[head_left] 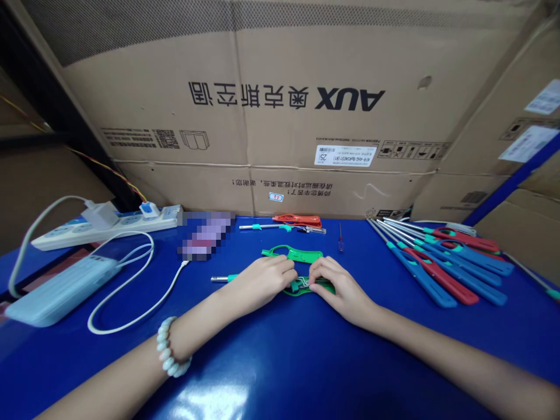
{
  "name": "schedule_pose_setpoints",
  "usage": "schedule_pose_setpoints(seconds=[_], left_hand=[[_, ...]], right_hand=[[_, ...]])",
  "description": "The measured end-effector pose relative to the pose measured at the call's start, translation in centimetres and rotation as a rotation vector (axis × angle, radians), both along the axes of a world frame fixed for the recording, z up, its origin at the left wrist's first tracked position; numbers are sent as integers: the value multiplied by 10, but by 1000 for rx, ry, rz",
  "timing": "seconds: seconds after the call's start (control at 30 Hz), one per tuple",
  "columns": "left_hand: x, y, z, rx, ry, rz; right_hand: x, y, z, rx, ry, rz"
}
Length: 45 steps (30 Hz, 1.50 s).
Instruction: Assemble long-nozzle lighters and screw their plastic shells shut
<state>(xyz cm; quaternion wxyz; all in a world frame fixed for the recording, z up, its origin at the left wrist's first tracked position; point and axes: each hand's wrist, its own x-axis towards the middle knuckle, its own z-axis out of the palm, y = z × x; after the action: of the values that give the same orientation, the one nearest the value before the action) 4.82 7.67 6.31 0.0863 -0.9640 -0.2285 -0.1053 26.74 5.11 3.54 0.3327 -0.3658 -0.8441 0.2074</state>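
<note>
My left hand (262,280) and my right hand (336,286) meet at the middle of the blue table (280,361), both closed on a green lighter body (301,287) whose inner parts show between the fingertips. Its metal tube (219,279) sticks out to the left past my left hand. A separate green shell half (292,254) lies just beyond the hands. A beaded bracelet (168,354) is on my left wrist.
Several long red, blue and teal lighters (441,259) lie at the right. A red shell (297,220), another metal tube (280,227) and a small screwdriver (340,239) lie at the back. A power strip (105,224), power bank (61,289) and white cable (131,291) sit left. Cardboard boxes (271,116) wall the back.
</note>
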Motion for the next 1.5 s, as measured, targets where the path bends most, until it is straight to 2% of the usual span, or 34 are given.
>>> schedule_pose_setpoints(seconds=[0.33,0.93,1.5], left_hand=[[2,2,-9,80,-76,-25],[2,3,-12,-3,-133,-8],[1,5,-16,30,-179,-3]], right_hand=[[2,3,-2,-30,38,11],[2,5,-2,-80,70,4],[3,6,-2,-97,89,6]])
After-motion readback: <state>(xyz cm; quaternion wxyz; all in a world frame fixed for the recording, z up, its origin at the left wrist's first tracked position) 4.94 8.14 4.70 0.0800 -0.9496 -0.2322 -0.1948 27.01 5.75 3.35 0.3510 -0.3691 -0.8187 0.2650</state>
